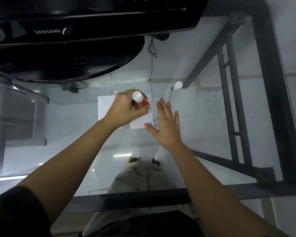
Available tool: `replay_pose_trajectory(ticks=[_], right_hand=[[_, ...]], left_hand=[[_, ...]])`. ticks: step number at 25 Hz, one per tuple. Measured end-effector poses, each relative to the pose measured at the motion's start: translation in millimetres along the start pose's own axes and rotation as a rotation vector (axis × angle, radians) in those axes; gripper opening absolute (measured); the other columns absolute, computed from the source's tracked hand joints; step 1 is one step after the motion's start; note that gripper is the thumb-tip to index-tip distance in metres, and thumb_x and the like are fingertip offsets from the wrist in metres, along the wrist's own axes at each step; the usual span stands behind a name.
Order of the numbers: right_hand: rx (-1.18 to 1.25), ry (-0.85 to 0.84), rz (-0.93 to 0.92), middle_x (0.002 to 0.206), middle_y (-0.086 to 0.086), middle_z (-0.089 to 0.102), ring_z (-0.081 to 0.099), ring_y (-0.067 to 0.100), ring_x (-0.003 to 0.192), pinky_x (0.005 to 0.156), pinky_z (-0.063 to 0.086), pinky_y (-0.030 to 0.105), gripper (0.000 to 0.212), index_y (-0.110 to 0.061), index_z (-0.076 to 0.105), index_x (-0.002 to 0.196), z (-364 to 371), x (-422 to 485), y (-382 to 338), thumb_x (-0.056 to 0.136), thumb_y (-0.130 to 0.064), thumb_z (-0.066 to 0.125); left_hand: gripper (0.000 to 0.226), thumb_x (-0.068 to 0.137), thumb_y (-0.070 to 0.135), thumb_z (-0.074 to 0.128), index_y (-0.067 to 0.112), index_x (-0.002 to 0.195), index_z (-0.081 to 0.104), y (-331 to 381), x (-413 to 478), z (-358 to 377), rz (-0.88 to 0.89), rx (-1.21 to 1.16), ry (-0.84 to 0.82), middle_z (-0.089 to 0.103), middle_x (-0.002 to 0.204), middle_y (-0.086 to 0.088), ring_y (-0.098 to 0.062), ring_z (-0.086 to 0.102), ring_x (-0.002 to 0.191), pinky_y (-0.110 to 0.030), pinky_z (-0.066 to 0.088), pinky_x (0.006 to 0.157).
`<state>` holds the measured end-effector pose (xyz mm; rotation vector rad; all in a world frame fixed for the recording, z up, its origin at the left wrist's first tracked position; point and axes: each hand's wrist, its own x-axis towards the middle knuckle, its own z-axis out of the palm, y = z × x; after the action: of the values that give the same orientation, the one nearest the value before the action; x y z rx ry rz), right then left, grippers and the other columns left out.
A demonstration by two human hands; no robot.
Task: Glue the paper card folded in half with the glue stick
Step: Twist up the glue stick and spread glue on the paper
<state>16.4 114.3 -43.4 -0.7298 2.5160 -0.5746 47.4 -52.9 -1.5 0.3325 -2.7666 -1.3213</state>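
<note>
Legible text: "SAMSUNG", printed in pale capitals on the lower bezel of the black monitor point(92, 23), seen upside down. A small round blue logo is borne on the near corner of the paper card point(142, 123); its lettering cannot be read.

Single head-worn wide-angle view, looking steeply down from above and close over the glass table point(212, 108), monitor point(75, 31) at the far edge.
</note>
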Motion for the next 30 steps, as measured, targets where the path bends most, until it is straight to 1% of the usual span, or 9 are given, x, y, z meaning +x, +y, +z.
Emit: replay_pose_trajectory(ticks=[3, 7, 11, 14, 17, 19, 24, 27, 30], right_hand=[[-0.012, -0.014, 0.003, 0.158, 0.0, -0.005, -0.012, 0.018, 0.144, 0.113, -0.009, 0.042, 0.08, -0.017, 0.004, 0.147, 0, 0, 0, 0.088, -0.055, 0.043], [-0.029, -0.011, 0.007, 0.158, 0.0, -0.005, -0.012, 0.018, 0.144, 0.113, -0.01, 0.042, 0.08, -0.016, 0.004, 0.147, 0, 0, -1, 0.089, -0.052, 0.045], [-0.007, -0.007, 0.011, 0.158, 0.0, -0.003, -0.01, 0.019, 0.144, 0.113, -0.009, 0.043, 0.08, -0.015, 0.005, 0.146, 1, 0, -1, 0.088, -0.05, 0.048], [-0.02, 0.001, 0.002, 0.158, 0.0, -0.004, -0.011, 0.018, 0.144, 0.112, -0.01, 0.041, 0.08, -0.016, 0.004, 0.147, 2, 0, 0, 0.088, -0.052, 0.046], [-0.028, 0.005, -0.001, 0.158, 0.0, -0.003, -0.011, 0.019, 0.144, 0.113, -0.009, 0.042, 0.081, -0.017, 0.004, 0.147, 4, -1, 1, 0.087, -0.057, 0.042], [-0.029, 0.002, 0.002, 0.158, 0.0, -0.003, -0.011, 0.019, 0.144, 0.113, -0.009, 0.042, 0.081, -0.017, 0.005, 0.147, 4, 0, 1, 0.087, -0.057, 0.043], [-0.019, 0.023, -0.003, 0.158, 0.001, -0.002, -0.01, 0.019, 0.144, 0.111, -0.011, 0.04, 0.081, -0.015, 0.006, 0.147, 4, -1, 1, 0.088, -0.051, 0.047], [-0.01, 0.026, -0.003, 0.158, 0.0, -0.002, -0.01, 0.019, 0.144, 0.109, -0.013, 0.038, 0.081, -0.016, 0.005, 0.147, 5, 0, 2, 0.087, -0.051, 0.048], [-0.015, 0.034, -0.004, 0.158, -0.001, -0.002, -0.01, 0.017, 0.144, 0.109, -0.013, 0.037, 0.082, -0.017, 0.005, 0.147, 7, 1, 3, 0.087, -0.052, 0.048]], left_hand=[[0.019, 0.072, 0.018, 0.075, 0.012, 0.088, 0.067, 4, -21, 7, 0.054, 0.022, -0.098, 0.068, 0.082, -0.001, -0.012, 0.063, 0.068, -0.021, 0.052, 0.065], [0.021, 0.075, 0.016, 0.073, 0.007, 0.092, 0.066, -1, 8, 1, 0.049, 0.061, -0.048, 0.069, 0.087, -0.008, -0.016, 0.063, 0.071, -0.027, 0.054, 0.069], [0.019, 0.076, 0.018, 0.072, 0.008, 0.091, 0.066, -6, 29, -7, -0.023, 0.074, 0.075, 0.068, 0.087, -0.007, -0.011, 0.059, 0.071, -0.017, 0.048, 0.068], [0.018, 0.072, 0.018, 0.074, 0.01, 0.087, 0.066, -6, 3, -5, -0.011, 0.05, -0.013, 0.068, 0.082, -0.003, -0.003, 0.057, 0.065, -0.009, 0.046, 0.062], [0.018, 0.07, 0.015, 0.075, 0.009, 0.085, 0.067, -5, -22, 0, 0.0, 0.037, -0.106, 0.069, 0.082, -0.003, -0.009, 0.061, 0.067, -0.014, 0.049, 0.063], [0.018, 0.071, 0.015, 0.075, 0.008, 0.086, 0.066, -6, -15, -2, 0.002, 0.043, -0.098, 0.069, 0.082, -0.005, -0.012, 0.06, 0.067, -0.016, 0.049, 0.062], [0.018, 0.074, 0.02, 0.073, 0.012, 0.089, 0.066, -12, 26, -12, -0.025, 0.068, -0.032, 0.067, 0.083, -0.003, -0.003, 0.055, 0.064, -0.006, 0.042, 0.06], [0.015, 0.075, 0.02, 0.073, 0.022, 0.087, 0.066, -20, 26, -15, -0.209, -0.216, -0.041, 0.068, 0.087, 0.001, -0.006, 0.062, 0.077, -0.014, 0.049, 0.067], [0.011, 0.082, 0.005, 0.062, 0.014, 0.087, 0.066, -24, 7, -15, -0.551, -1.07, 0.145, 0.067, 0.083, -0.004, -0.013, 0.065, 0.075, -0.018, 0.053, 0.068]])
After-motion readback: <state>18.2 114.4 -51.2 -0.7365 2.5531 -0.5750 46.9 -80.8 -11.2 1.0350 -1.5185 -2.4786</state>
